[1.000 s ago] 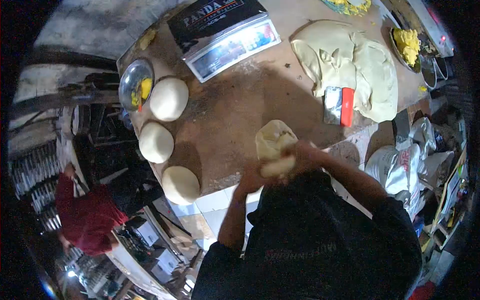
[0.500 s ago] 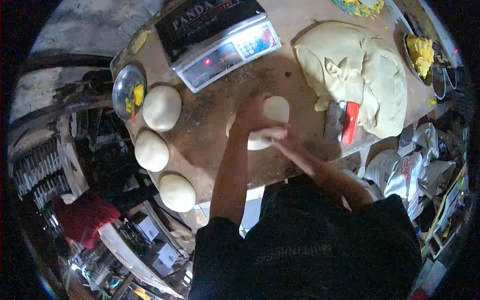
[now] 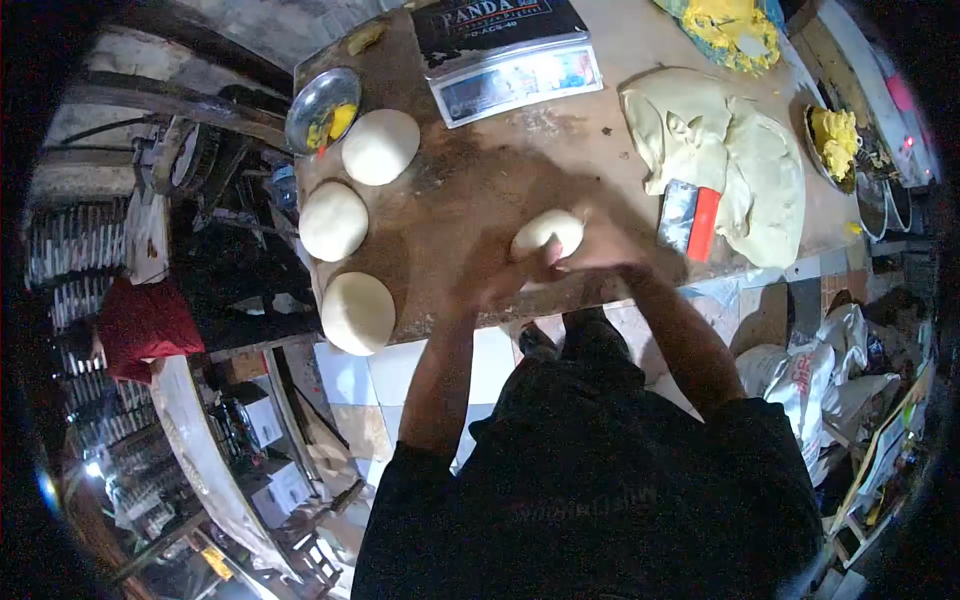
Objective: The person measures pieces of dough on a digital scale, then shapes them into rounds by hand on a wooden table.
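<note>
Forearms (image 3: 690,345) angle inward; left hand (image 3: 492,275) and right hand (image 3: 603,246) cup dough (image 3: 545,233) between them.

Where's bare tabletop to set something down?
Free: brown tabletop between three round white dough balls, black scale and left hand. Narrower: between scale and spread pale dough slab. Crowded: right end, slab plus red-handled metal scraper.

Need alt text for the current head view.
A person's left hand and right hand, partly blurred, handle a pale dough piece at a brown table's near edge. Three dough balls sit at left; at right, a red-handled scraper lies beside a large dough mass. A PANDA-labelled scale stands at the top.
</note>
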Action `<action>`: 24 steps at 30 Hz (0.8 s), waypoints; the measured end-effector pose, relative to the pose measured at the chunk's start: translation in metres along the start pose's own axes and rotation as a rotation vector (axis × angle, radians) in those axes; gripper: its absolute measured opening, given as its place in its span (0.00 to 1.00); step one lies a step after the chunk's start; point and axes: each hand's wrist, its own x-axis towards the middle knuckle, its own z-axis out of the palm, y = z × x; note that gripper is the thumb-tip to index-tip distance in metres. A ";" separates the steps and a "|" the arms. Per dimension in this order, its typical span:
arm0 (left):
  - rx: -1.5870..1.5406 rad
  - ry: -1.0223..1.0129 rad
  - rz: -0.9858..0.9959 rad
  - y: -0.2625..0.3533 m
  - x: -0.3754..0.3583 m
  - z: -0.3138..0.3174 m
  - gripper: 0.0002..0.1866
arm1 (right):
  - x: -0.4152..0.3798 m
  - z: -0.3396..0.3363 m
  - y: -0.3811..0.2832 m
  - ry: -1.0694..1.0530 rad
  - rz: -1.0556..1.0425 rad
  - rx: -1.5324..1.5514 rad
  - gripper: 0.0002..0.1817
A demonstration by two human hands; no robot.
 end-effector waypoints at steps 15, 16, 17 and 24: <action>0.477 0.402 0.408 -0.127 0.111 0.009 0.24 | 0.023 -0.029 0.110 0.394 -0.130 -0.126 0.21; 0.575 0.464 0.290 -0.098 0.144 -0.017 0.23 | 0.060 -0.032 0.122 0.621 -0.185 -0.110 0.18; 0.627 0.495 0.231 -0.082 0.167 -0.029 0.23 | 0.097 -0.036 0.133 0.849 -0.237 -0.101 0.16; 0.450 0.286 0.071 -0.030 0.161 -0.011 0.43 | 0.139 -0.084 0.093 0.150 -0.233 -0.382 0.22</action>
